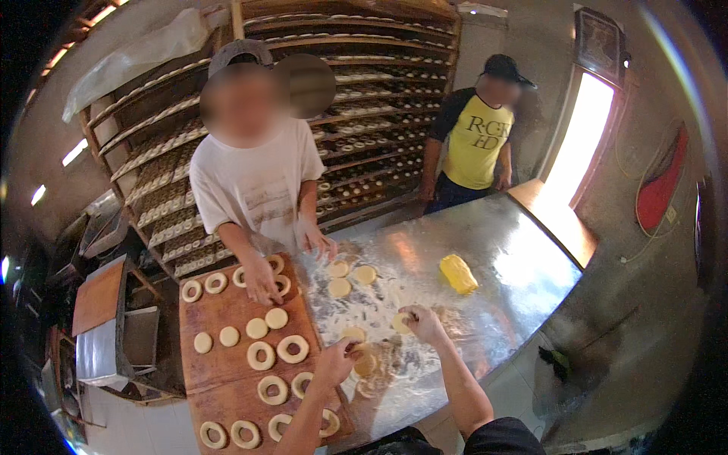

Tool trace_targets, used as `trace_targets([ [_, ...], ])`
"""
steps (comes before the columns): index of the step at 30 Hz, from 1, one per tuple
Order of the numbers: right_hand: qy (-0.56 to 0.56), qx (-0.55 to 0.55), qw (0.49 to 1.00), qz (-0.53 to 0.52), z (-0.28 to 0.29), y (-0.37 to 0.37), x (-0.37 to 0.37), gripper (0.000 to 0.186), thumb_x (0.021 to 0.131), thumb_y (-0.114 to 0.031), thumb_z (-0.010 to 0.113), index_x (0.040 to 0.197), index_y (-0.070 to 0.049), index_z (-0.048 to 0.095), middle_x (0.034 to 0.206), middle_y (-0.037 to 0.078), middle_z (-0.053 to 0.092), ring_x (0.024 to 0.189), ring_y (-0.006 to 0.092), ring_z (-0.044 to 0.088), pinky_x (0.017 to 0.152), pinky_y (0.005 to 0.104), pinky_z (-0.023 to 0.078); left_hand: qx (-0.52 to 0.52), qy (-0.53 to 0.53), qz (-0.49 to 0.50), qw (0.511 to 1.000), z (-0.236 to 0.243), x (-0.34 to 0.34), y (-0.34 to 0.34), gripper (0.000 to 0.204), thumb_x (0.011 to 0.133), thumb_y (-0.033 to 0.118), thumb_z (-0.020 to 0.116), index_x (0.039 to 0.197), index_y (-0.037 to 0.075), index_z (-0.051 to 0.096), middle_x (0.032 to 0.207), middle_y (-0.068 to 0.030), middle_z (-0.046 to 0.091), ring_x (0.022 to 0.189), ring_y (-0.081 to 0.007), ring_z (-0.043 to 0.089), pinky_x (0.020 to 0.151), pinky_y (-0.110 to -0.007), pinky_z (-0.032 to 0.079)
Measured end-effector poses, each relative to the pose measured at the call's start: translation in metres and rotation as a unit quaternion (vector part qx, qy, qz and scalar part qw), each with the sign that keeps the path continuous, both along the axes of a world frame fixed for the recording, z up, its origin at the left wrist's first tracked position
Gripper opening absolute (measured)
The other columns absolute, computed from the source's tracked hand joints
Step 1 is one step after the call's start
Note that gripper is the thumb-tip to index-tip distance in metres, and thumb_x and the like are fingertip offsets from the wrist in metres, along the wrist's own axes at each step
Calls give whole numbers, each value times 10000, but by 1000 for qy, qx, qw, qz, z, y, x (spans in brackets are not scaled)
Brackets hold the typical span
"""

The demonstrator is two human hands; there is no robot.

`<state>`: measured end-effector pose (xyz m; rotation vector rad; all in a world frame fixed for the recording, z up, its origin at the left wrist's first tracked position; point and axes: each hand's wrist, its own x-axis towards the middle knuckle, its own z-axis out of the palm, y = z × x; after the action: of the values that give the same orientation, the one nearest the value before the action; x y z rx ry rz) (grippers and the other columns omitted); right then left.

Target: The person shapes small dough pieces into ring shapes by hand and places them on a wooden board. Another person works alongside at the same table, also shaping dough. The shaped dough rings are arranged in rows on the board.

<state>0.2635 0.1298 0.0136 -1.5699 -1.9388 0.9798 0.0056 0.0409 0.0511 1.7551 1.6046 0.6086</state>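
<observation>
Over the floured metal table (485,227), my right hand (428,326) pinches a flat, pale dough round (400,323) by its edge. My left hand (336,364) is to the left and nearer me, its fingers curled together beside a dough round (365,361). Whatever those fingers may grip is hidden. Another dough round (352,334) lies just beyond the left fingertips. Farther off on the flour sit several more rounds, one of them a dough round (340,287) near the other person's hand.
A wooden board (220,364) on the left carries dough rings (261,356) and plain rounds. Across it, a person in white (258,174) reaches to a ring. A yellow lump (458,274) rests on the table. Behind stand a rack of filled trays (371,114) and a person in yellow (470,144).
</observation>
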Motion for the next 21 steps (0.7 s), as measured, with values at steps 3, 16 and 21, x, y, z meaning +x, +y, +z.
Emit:
trace_targets([
  [3, -71, 42, 996, -42, -29, 40, 53, 409, 802, -210, 697, 1205, -161, 656, 1236, 181, 592, 1111, 333, 571, 898, 423, 475, -120, -27, -90, 988, -11, 58, 33, 384, 892, 180, 675, 1244, 48, 599, 1087, -184, 682, 1004, -333, 649, 853, -430, 507],
  [16, 66, -14, 993, 101, -20, 40, 67, 459, 811, -267, 751, 1123, -17, 525, 980, 154, 615, 903, 311, 599, 824, 410, 483, -61, -118, 63, 989, -35, 129, 41, 379, 926, 263, 648, 1222, 31, 601, 1015, -149, 688, 931, -267, 674, 821, -357, 528],
  [21, 183, -39, 975, 116, 33, -2, 62, 437, 780, -92, 764, 1087, -46, 457, 906, 94, 564, 850, 213, 555, 746, 384, 485, -58, -309, 66, 947, 1, 126, 25, 329, 890, 175, 714, 1144, -20, 640, 998, -71, 713, 902, -139, 666, 786, -271, 523],
])
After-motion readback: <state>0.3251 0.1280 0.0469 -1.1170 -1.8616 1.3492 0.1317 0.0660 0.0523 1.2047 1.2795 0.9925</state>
